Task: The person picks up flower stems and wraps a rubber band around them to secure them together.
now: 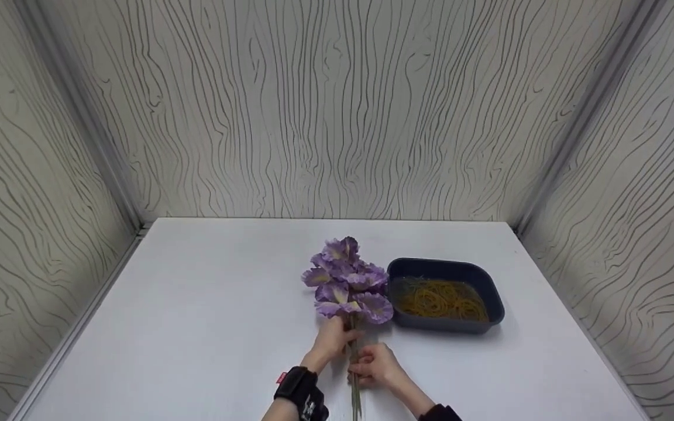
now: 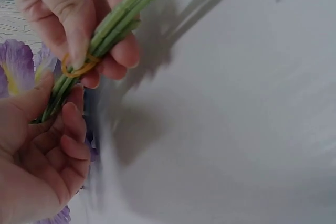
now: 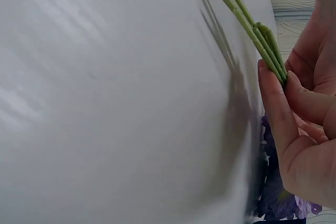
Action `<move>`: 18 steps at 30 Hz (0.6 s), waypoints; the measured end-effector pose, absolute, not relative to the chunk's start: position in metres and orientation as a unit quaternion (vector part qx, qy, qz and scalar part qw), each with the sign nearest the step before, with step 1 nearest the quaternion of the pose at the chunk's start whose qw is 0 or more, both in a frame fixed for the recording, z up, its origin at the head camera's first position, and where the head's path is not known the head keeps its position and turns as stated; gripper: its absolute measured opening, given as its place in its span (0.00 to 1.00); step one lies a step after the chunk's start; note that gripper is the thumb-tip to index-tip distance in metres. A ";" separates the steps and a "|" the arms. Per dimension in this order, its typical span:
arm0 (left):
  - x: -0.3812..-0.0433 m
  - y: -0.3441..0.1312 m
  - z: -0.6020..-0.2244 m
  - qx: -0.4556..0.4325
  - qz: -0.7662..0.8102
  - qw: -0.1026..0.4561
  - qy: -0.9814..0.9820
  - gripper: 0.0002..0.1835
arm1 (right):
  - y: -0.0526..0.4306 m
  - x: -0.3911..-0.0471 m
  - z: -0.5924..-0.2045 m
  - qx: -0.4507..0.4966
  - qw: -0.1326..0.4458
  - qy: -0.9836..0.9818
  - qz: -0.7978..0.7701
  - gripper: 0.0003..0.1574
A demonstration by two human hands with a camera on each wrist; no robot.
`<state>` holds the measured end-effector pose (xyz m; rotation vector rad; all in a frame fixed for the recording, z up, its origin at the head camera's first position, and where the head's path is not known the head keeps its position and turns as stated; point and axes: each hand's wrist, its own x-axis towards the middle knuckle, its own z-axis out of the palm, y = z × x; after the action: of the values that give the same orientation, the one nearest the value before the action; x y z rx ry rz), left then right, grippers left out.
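A: Item, location?
B: Bunch of purple fabric flowers (image 1: 347,280) on thin green stems (image 2: 107,32), mid-table, near edge, just left of a dark plastic tray (image 1: 492,295) of yellow rubber bands (image 1: 442,298).
A: Hands?
B: Left hand (image 1: 332,339) curled round the stems below the blooms. Right hand (image 1: 375,365), nearer, fingers pinching the stems at a yellow rubber band (image 2: 79,69) looped round them.

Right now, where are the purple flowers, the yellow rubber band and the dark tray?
purple flowers (image 1: 347,280), head view, middle of the blooms
rubber band (image 2: 77,70), left wrist view, loop around the stems
dark tray (image 1: 492,292), head view, right rim
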<state>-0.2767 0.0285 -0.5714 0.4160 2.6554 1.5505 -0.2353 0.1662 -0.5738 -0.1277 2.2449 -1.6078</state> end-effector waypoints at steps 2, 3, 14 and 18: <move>-0.276 0.029 -0.574 0.134 0.476 0.005 0.869 0.15 | 0.166 -0.235 -0.575 -0.044 0.188 0.802 -0.565 0.05; -0.276 0.028 -0.575 0.135 0.462 -0.004 0.877 0.16 | 0.167 -0.235 -0.576 -0.044 0.188 0.801 -0.566 0.06; -0.273 0.023 -0.576 0.136 0.390 -0.039 0.910 0.16 | 0.165 -0.238 -0.582 -0.023 0.197 0.767 -0.610 0.05; -0.272 0.015 -0.573 0.127 0.362 -0.059 0.921 0.14 | 0.166 -0.238 -0.583 -0.027 0.196 0.759 -0.620 0.06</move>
<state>-0.2723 0.0149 -0.5727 0.4146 3.0094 1.1837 -0.2382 0.1659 -0.5830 -0.0756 2.1260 -1.7363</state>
